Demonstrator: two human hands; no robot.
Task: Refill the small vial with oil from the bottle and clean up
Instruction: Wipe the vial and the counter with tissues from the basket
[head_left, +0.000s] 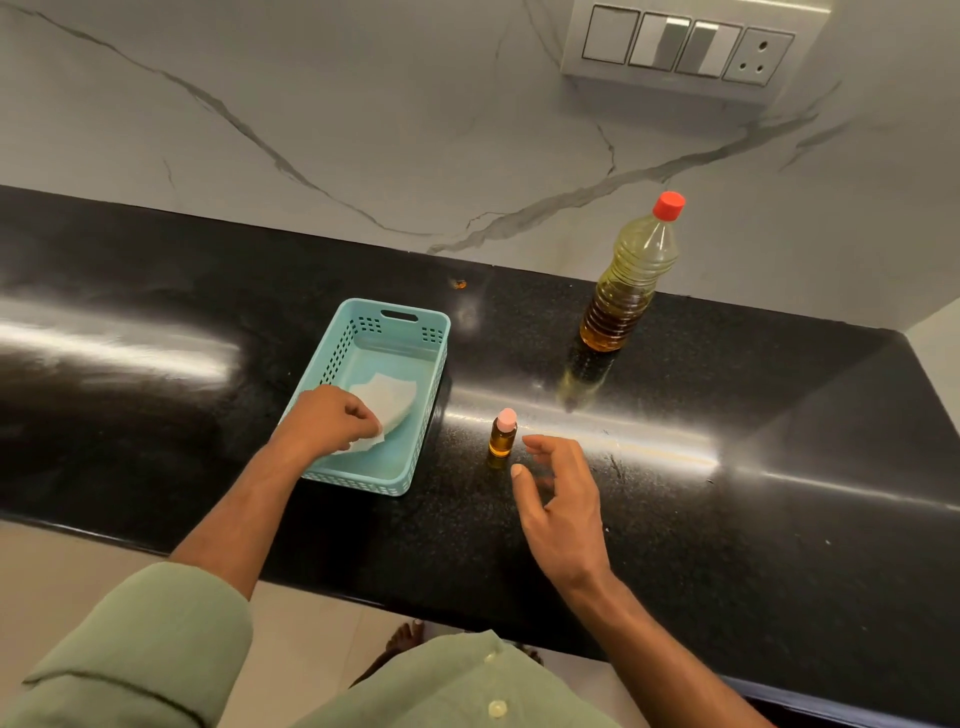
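Left hand (340, 418) reaches into a teal basket (415, 467), pinching a white tissue (387, 400); right hand (558, 488) hovers, fingers spread and released, beside the upright capped vial (503, 434); bottle (631, 278) stands far right.

— Left hand (337, 418)?
— Inside the teal basket (422, 318), fingers pinching a white tissue (387, 399) against its floor.
— Right hand (563, 496)?
— Relaxed, fingers spread, just beside the small vial (503, 435), not touching. Vial upright, pink cap on, amber oil inside.
— Bottle (631, 278)?
— Upright near the marble wall, red cap on, well apart from the vial, on the black counter (779, 441).
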